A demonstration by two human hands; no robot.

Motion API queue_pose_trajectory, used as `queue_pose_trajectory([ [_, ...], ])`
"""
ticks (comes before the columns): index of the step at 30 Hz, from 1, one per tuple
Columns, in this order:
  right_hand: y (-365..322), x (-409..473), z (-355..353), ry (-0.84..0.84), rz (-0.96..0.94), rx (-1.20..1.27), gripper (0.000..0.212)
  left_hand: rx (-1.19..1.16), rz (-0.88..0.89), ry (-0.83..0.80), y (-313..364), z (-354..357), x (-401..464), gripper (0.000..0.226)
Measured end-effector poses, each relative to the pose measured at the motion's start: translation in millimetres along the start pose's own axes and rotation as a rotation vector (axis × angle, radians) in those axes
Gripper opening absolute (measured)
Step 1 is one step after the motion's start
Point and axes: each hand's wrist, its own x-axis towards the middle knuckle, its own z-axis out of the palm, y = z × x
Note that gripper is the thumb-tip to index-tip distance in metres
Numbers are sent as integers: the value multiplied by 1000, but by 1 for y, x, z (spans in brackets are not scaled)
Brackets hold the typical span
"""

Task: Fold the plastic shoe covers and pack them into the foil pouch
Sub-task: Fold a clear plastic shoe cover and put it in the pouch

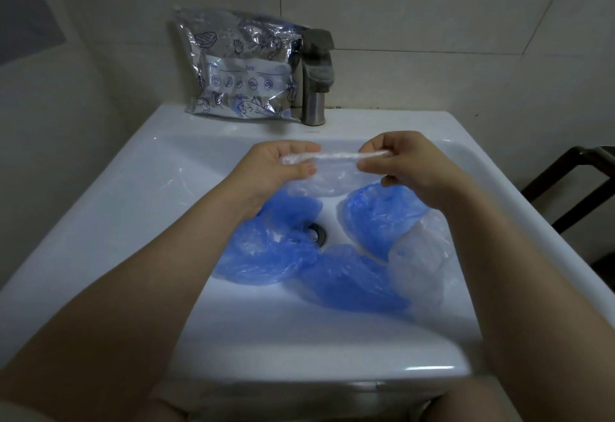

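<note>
Your forearms fill the bottom of the view, cut off at the frame edge, and they hide the near part of the white sink [109,195] rim. Between your hands you hold a clear shoe cover [327,173] above the basin, its elastic edge stretched into a thin band: your left hand [283,165] pinches one end, your right hand [396,162] pinches the other, fingers curled around the plastic. It is see-through and crinkled, so its lower edge is hard to make out against the basin. Below it, around the drain [316,232], lie crumpled blue shoe covers [356,281], with another clear cover [422,255] beside them on the right; your left wrist covers part of one blue cover. Behind the sink, just left of the faucet [316,78], the foil pouch [239,65] stands against the wall, with blue plastic showing at its open top.
</note>
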Motion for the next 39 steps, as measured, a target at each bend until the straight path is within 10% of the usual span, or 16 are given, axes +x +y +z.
queue_pose_trajectory([
  [7, 1, 0, 3, 53, -35, -123, 10, 353, 69, 166, -3, 2, 1, 6],
  [27, -1, -1, 6, 11, -72, 25, 40, 156, 102, -8, 10, -7, -5, 31],
  [39, -6, 0, 22, 144, -66, -42, 11, 176, 108, 105, 1, 2, -2, 27],
])
